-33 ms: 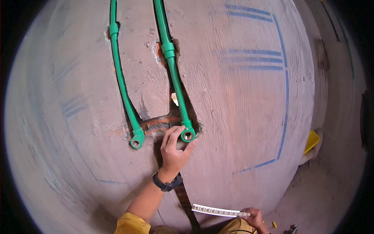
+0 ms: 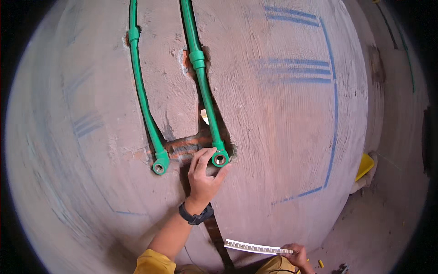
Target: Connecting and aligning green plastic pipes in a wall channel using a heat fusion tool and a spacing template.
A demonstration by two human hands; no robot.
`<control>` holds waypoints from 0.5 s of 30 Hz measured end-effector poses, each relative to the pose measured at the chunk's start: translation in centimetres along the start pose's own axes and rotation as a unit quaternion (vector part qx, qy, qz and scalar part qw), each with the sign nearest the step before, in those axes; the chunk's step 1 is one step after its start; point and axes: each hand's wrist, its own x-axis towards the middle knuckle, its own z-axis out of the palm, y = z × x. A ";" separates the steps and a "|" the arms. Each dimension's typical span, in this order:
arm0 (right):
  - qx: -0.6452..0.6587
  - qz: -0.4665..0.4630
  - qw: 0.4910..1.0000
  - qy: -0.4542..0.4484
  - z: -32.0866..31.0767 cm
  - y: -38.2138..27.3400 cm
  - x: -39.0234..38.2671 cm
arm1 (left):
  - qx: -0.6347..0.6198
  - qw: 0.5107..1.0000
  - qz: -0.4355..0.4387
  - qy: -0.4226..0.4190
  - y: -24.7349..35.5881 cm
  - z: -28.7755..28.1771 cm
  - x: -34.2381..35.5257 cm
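My left hand [image 2: 204, 179] reaches up from below, with a dark band on its wrist. Its fingers and thumb close round a green pipe elbow [image 2: 220, 158] from the left and underneath. A metal-threaded opening in this elbow faces outward. It sits at the bottom of the right green pipe [image 2: 207, 100], which runs down a groove in the wall. A second green elbow [image 2: 159, 167] ends the left green pipe [image 2: 145, 107]. Low at the right, my right hand [image 2: 299, 258] grips one end of a white strip [image 2: 258, 247] with a row of greyish segments.
The plastered wall [image 2: 283, 132] bears blue painted lines. Between the pipes, a rough cut exposes orange brick [image 2: 182, 148]. A dark groove [image 2: 216, 237] continues below the right elbow. A yellow container [image 2: 365, 166] is at far right; small debris [image 2: 343, 267] lies on the floor.
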 end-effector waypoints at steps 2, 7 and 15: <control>0.018 0.022 0.999 -0.015 -0.1 -0.2 -0.1 | -0.001 1.000 -0.002 0.000 0.3 -0.3 0.2; 0.019 0.036 0.999 -0.003 -0.1 -0.9 0.3 | -0.007 1.000 -0.017 -0.001 0.7 -0.6 0.3; 0.018 0.018 0.999 -0.024 -0.2 -1.4 0.9 | -0.012 1.000 -0.019 0.001 -0.6 0.1 -0.5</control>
